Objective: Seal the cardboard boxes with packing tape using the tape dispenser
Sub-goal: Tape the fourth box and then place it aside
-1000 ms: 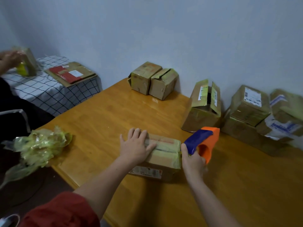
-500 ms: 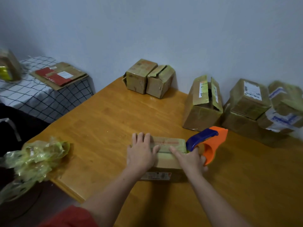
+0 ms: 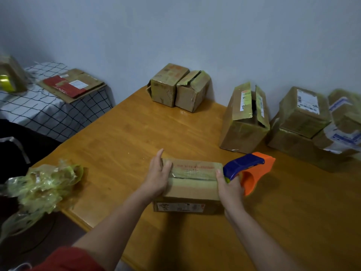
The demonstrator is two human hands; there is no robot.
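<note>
A person is sitting at an orange-brown wooden table (image 3: 121, 137), both bare forearms reaching forward. At about 6 o'clock on the tabletop, close to the near edge, a small low brown cardboard box (image 3: 192, 184) is lying flat. Its top flaps are meeting in a seam running left to right, covered by a dull yellow-green strip and a wrinkled, shiny clear layer. Faint red print is running along the far top edge, and a printed label is showing on the near side.

The left hand (image 3: 158, 177) is resting against the box's 9 o'clock end, fingers straight and pointing away, thumb lying on the top; it is gripping nothing. The right hand (image 3: 230, 190) is at the 3 o'clock end, fingers curling round the handle of a blue and orange plastic tape dispenser (image 3: 252, 169), thumb standing up against the box's edge. The dispenser's blue head is touching the box's top right corner.

At 12 o'clock, two small worn cardboard cartons (image 3: 170, 85) are sitting side by side against the wall. At 2 o'clock, a taller carton with open flaps (image 3: 244, 118) is standing, and beside it a stack of labelled parcels (image 3: 300, 114). At 8 o'clock, a crumpled heap of yellowish plastic film (image 3: 43, 184) is hanging over the table corner. At 10 o'clock, a flattened carton with red print (image 3: 72, 85) is lying on a black-and-white checked cloth (image 3: 48, 114)
</note>
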